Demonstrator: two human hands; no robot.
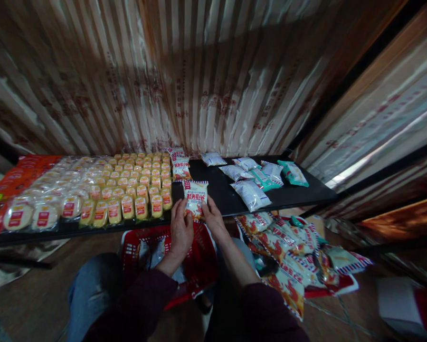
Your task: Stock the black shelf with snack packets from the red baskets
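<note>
Between my two hands is a white snack bag (pixel 195 194) with red lettering and a reddish picture on its front, at the front edge of the black shelf (pixel 218 194). My left hand (pixel 181 227) grips its lower left side, fingers closed on it. On the lower right side, my right hand (pixel 212 217) is closed on the same bag. Just behind it, a short column of similar bags (pixel 181 167) lies on the shelf. Left of that column stand rows of small yellow packaged cakes (pixel 128 206).
White and teal bags (pixel 251 194) lie scattered on the shelf's right half. Round wrapped cakes (pixel 44 216) and an orange package (pixel 6 190) occupy the left end. Below are a red basket (pixel 128 266) with a few bags and another basket (pixel 348 286) heaped with snack bags (pixel 288 247).
</note>
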